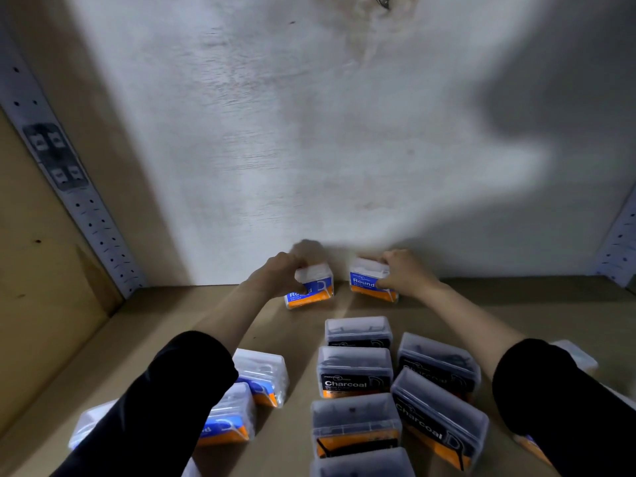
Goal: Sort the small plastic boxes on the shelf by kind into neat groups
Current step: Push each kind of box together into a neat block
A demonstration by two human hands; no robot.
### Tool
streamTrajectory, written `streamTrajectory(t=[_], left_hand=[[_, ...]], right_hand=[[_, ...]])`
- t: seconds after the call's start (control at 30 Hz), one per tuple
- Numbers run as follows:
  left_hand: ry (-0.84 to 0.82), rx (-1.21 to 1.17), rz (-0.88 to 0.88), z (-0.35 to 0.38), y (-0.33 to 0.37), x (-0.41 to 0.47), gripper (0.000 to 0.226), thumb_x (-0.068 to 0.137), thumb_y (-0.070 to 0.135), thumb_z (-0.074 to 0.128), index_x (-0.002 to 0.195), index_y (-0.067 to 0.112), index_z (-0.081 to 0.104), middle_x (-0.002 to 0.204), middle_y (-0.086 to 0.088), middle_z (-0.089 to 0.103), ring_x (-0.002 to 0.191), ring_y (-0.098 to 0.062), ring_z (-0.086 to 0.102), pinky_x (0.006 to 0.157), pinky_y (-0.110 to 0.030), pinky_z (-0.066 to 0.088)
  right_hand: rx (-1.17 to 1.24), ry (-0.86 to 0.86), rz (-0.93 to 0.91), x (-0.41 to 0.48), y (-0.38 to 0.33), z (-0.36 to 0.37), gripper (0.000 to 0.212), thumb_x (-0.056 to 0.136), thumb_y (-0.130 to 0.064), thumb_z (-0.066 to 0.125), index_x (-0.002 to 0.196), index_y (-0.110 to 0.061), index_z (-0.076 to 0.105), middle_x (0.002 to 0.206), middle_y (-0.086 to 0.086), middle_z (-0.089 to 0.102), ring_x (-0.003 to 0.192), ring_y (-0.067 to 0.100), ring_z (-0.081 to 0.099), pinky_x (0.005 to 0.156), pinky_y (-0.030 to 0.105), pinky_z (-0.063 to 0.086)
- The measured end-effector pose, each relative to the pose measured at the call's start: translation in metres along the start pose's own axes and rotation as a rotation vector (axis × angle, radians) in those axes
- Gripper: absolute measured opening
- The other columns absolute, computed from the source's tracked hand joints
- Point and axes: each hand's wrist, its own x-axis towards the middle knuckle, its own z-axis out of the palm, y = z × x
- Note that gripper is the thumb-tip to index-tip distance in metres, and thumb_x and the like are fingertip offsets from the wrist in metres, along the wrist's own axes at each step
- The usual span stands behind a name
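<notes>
Nearest, between the two black sleeves: Charcoal boxes (354, 371), clear plastic with black and orange labels and dark contents showing through the lids. They sit in two close rows, the left row square to the shelf edge, the right row angled, long axes slanting to the right.

Under the left forearm: blue-labelled boxes (263, 375), clear lids, blue and orange labels, pale contents, loosely grouped and tilted.

Far end of the brown shelf (516, 304), by the white back wall (309, 132): two Round boxes, labels facing the person.

Left hand (282, 273): fingers closed round the left Round box (309, 285), which is tipped off level.

Right hand (404, 271): fingers curled over the right Round box (371, 282), gripping its right end.

The two held boxes stand near one another, apart.
</notes>
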Motion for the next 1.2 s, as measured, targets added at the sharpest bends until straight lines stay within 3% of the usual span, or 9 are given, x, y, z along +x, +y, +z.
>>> streamTrajectory(t=[0.17,0.27,0.43,0.5,0.6,0.77,0.9,1.2], left_hand=[[0.018,0.049,0.029,-0.018,-0.003,-0.021,0.046,0.082,0.014,0.067,0.126,0.007,0.053,0.128,-0.014,0.057,0.117,-0.028,0.052,0.093,-0.033,0.043],[0.047,0.050,0.021,-0.033,-0.008,-0.037,0.046,0.081,0.015,0.067,0.125,0.009,0.054,0.128,-0.012,0.058,0.116,-0.027,0.053,0.091,-0.031,0.043],[0.088,0.043,-0.016,-0.060,-0.024,-0.075,0.042,0.079,0.016,0.068,0.120,0.012,0.056,0.122,-0.008,0.061,0.092,-0.018,0.050,0.077,-0.025,0.040],[0.100,0.042,-0.047,-0.067,-0.035,-0.091,0.041,0.078,0.015,0.068,0.118,0.011,0.057,0.119,-0.009,0.062,0.089,-0.016,0.048,0.077,-0.029,0.043],[0.098,0.054,-0.101,-0.077,-0.054,-0.119,0.043,0.077,0.015,0.070,0.117,0.011,0.057,0.120,-0.010,0.062,0.091,-0.018,0.051,0.079,-0.030,0.044],[0.025,0.078,-0.186,-0.078,-0.091,-0.155,0.054,0.073,0.017,0.075,0.123,0.011,0.054,0.126,-0.010,0.059,0.112,-0.024,0.057,0.094,-0.033,0.047],[-0.003,0.092,-0.219,-0.073,-0.112,-0.173,0.057,0.073,0.017,0.075,0.126,0.012,0.053,0.127,-0.009,0.058,0.114,-0.022,0.056,0.095,-0.031,0.046],[-0.059,0.054,-0.264,-0.042,-0.132,-0.182,0.045,0.079,0.017,0.070,0.120,0.012,0.054,0.126,-0.008,0.058,0.115,-0.021,0.054,0.084,-0.024,0.042]], right_hand=[[0.087,0.052,-0.020,-0.011,-0.014,-0.007,0.040,0.077,-0.021,0.071,0.110,0.000,0.062,0.115,0.017,0.065,0.104,0.026,0.061,0.081,0.033,0.050],[0.129,0.069,-0.024,-0.018,-0.028,-0.017,0.035,0.074,-0.016,0.072,0.103,0.001,0.064,0.111,0.018,0.066,0.101,0.027,0.061,0.067,0.027,0.044],[0.179,0.078,-0.068,-0.033,-0.062,-0.030,0.032,0.072,-0.014,0.073,0.100,-0.001,0.065,0.105,0.016,0.068,0.085,0.022,0.058,0.055,0.024,0.038],[0.195,0.076,-0.090,-0.040,-0.078,-0.031,0.033,0.073,-0.013,0.073,0.102,-0.001,0.065,0.107,0.015,0.067,0.086,0.021,0.058,0.062,0.025,0.044],[0.223,0.065,-0.112,-0.048,-0.104,-0.027,0.037,0.071,-0.014,0.074,0.105,-0.003,0.064,0.112,0.014,0.066,0.101,0.026,0.060,0.083,0.032,0.049],[0.246,-0.038,-0.174,-0.055,-0.141,-0.004,0.039,0.071,-0.016,0.075,0.107,-0.007,0.064,0.114,0.012,0.065,0.091,0.019,0.058,0.075,0.028,0.045],[0.255,-0.153,-0.180,-0.063,-0.160,0.016,0.047,0.076,-0.015,0.071,0.120,-0.007,0.056,0.125,0.011,0.059,0.110,0.022,0.057,0.088,0.031,0.047],[0.235,-0.240,-0.138,-0.065,-0.169,0.046,0.041,0.078,-0.012,0.067,0.117,-0.007,0.057,0.121,0.011,0.061,0.109,0.022,0.059,0.095,0.035,0.050]])
